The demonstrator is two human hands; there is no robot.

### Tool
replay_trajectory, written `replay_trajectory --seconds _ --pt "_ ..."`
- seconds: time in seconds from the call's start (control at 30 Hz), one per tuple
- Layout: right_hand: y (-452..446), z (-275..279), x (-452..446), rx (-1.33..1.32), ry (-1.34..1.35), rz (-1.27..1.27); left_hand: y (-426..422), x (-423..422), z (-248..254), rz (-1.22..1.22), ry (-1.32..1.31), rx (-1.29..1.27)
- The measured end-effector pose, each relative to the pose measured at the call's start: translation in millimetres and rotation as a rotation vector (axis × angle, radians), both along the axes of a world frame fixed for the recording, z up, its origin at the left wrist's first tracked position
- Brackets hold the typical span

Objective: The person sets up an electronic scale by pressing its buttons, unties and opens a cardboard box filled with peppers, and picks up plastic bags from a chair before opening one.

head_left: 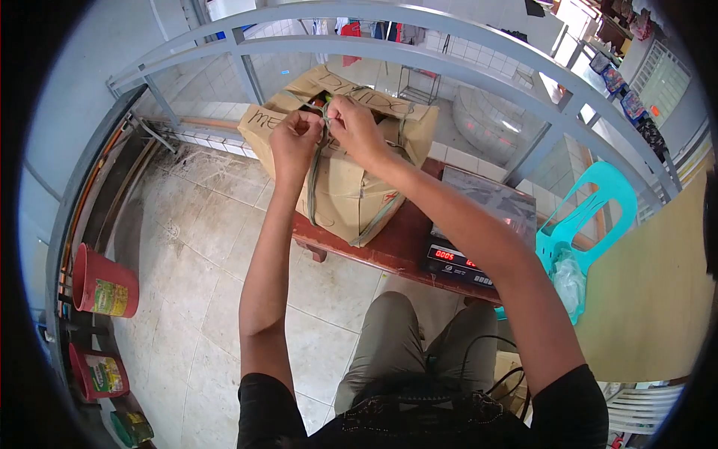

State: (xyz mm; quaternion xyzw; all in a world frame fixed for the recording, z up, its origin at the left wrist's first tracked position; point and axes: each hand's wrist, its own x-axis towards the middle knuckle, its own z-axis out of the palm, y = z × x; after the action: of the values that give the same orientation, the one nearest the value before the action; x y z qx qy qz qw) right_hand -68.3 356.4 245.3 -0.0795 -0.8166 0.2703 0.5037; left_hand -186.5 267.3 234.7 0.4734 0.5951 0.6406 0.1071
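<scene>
A brown cardboard box (340,196) with black handwriting sits on a dark red wooden bench (374,251). Greenish-grey string (313,179) runs around the box in several bands. At the box's top, my left hand (295,142) pinches the string from the left side. Close against it, my right hand (355,131) has its fingers closed on the string too. The fingertips nearly meet, and they partly hide where the string crosses. Through a gap in the box's top, some dark and coloured contents show; I cannot make out what they are.
A digital scale (456,262) with a red readout stands on the bench, right of the box. Behind runs a grey metal railing (419,52). A turquoise plastic chair (591,224) and a wooden tabletop (651,299) are at the right. Red buckets (105,280) stand at the left.
</scene>
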Motion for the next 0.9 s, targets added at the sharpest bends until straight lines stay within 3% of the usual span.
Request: replay_trajectory --seconds 0.27,0.4,0.5,0.6,0.7,0.8,0.9 --pt "-5.9 -0.1 4.5 -0.031 -0.010 0.043 11.0 -19.6 -17.3 -0.291 -0.413 -0.040" --pt "3.2 -7.7 1.6 -0.109 0.000 -0.001 14.5 -6.6 -19.9 -0.210 -0.405 0.036" --pt "9.4 -13.4 -5.0 -0.413 -0.017 0.105 13.1 -0.2 -21.9 -0.179 -0.345 0.120" --pt "4.6 -3.6 2.5 0.001 -0.063 -0.069 10.4 -6.0 -26.3 -0.119 -0.132 0.146" --pt "-8.6 14.6 15.5 0.252 -0.093 -0.055 10.2 -11.3 -15.7 -0.056 0.000 0.104" --pt "-1.3 17.7 10.7 0.295 -0.331 -0.099 13.3 -5.0 -2.9 -0.005 0.029 0.094" --pt "2.4 17.1 4.6 0.375 -0.376 -0.127 11.9 0.4 2.0 0.068 0.087 0.096"
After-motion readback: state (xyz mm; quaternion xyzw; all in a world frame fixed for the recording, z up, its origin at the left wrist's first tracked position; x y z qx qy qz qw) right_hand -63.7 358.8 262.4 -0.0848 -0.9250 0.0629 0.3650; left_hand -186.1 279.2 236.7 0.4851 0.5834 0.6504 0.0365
